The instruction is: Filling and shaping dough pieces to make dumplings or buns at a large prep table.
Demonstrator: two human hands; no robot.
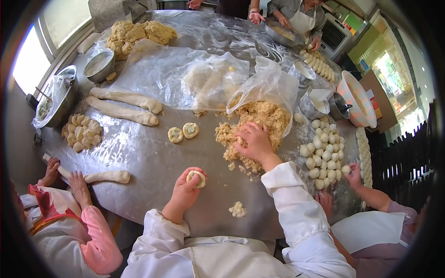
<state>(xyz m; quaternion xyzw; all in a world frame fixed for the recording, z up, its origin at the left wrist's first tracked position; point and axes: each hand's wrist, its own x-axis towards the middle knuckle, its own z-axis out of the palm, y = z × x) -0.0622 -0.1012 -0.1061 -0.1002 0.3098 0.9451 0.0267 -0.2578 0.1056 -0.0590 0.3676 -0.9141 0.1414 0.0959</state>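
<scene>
My left hand (pixel 184 190) holds a small dough round (pixel 196 178) near the front of the metal table, thumb pressed at its middle. Some filling shows inside the round. My right hand (pixel 255 144) rests in a heap of crumbly tan filling (pixel 267 116), fingers curled over it; whether they grip any is hidden. A clear plastic sheet (pixel 266 81) partly covers the heap's far side. Beyond my left hand, two dough rounds with pale filling (pixel 183 132) lie side by side. A little clump of dough bits (pixel 237 210) sits close to my apron.
At left, a co-worker's hands (pixel 78 186) are on a dough roll (pixel 109 177), near cut dough pieces (pixel 82 132) and two more rolls (pixel 123 106). At right, another person's hand (pixel 354 175) touches one of several dough balls (pixel 323 153). Metal bowls (pixel 99 66) and a plastic basin (pixel 358 100) stand farther back.
</scene>
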